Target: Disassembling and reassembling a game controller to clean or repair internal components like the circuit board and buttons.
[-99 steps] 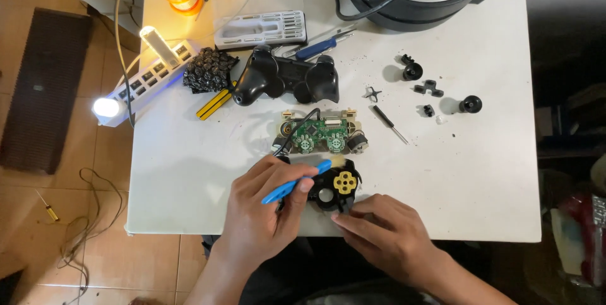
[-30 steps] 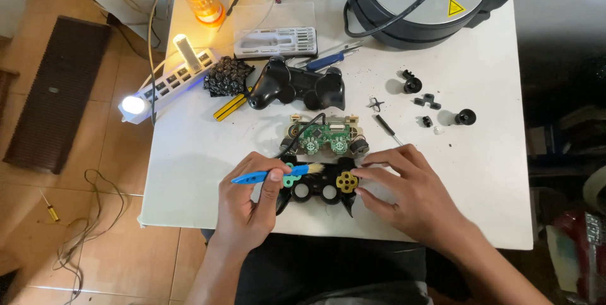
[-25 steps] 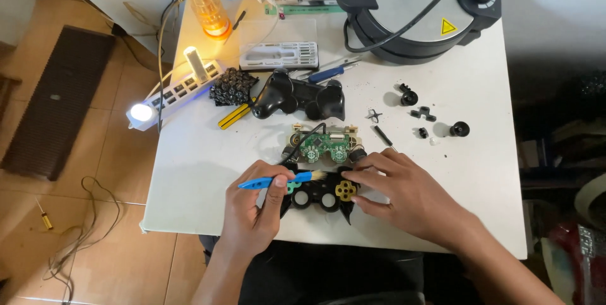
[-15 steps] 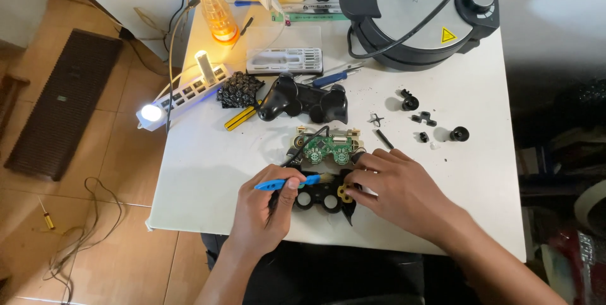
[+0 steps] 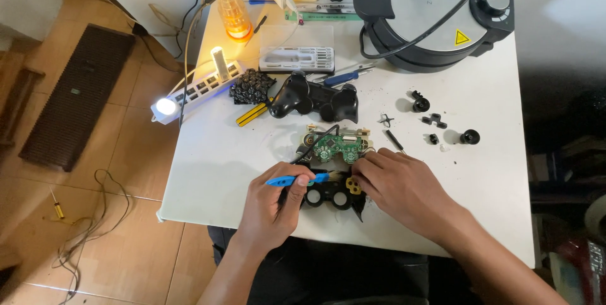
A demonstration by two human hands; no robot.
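Black controller front shell (image 5: 329, 196) lay at tabletop's near edge. Left hand (image 5: 273, 207) was clamped on blue pry tool (image 5: 291, 181); right hand (image 5: 404, 189) pressed on shell, fingers together. Tool slip judged likely to gouge green circuit board (image 5: 336, 148) just beyond.

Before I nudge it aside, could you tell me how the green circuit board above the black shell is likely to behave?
The circuit board looks thin and flat, so probably light and stiff. Black wires run off its left edge, so it may tug or pivot. Exposed parts suggest it is fragile; it lies close above the shell.

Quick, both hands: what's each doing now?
Left hand: closed on blue tool.
Right hand: fingers on black controller shell, grip unclear.
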